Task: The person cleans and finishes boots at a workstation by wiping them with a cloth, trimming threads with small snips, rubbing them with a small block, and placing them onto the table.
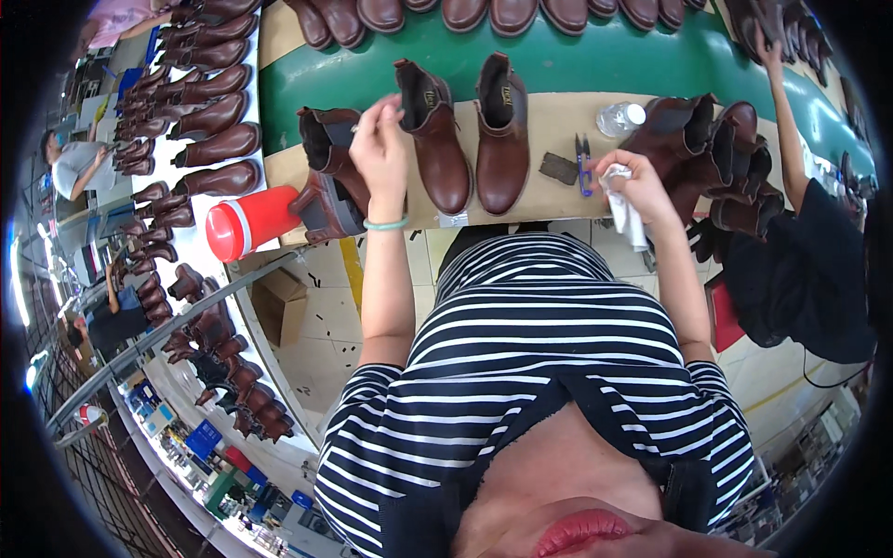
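Right hand [635, 186] grips a cloth [628, 219]; left hand [379, 153] touches a boot [433, 135].

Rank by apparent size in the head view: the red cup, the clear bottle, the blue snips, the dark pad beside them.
1. red cup, clearly largest, though it lies nearer the camera.
2. clear bottle.
3. blue snips and dark pad: too alike to rank.

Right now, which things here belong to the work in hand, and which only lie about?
In hand:
left hand at brown boot
right hand holding white cloth

Lying about:
blue snips
plastic bottle
red cup
dark pad
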`<action>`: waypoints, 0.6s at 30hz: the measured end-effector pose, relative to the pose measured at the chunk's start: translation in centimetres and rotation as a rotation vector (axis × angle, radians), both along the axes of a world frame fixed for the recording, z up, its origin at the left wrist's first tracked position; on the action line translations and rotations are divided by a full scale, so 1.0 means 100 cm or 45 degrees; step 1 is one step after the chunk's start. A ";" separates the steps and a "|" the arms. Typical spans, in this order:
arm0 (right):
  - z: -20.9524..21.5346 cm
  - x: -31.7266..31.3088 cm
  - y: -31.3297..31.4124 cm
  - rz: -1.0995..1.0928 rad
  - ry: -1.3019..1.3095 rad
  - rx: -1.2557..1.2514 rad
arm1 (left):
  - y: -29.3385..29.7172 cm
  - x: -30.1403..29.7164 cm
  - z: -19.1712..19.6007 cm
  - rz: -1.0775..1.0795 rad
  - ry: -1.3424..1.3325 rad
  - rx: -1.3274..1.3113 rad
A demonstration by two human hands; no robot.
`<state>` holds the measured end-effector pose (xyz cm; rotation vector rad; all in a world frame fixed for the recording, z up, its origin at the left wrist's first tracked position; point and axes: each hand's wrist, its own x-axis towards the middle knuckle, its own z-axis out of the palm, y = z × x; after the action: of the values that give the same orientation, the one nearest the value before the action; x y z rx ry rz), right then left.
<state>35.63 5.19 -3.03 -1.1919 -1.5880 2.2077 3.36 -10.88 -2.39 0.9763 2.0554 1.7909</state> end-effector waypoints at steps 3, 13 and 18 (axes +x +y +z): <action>-0.050 0.014 -0.025 -0.083 -0.099 0.019 | -0.018 0.025 0.010 0.146 -0.050 0.054; -0.092 0.017 -0.049 0.173 -0.345 0.613 | 0.005 0.074 0.035 -0.346 -0.212 -0.270; -0.088 0.006 -0.042 0.051 -0.580 0.919 | 0.043 0.064 0.043 -0.756 0.422 -0.636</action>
<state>36.26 1.03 -11.79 -1.4515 -2.2980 1.1949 9.71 -6.59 1.90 1.5661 1.9395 0.8140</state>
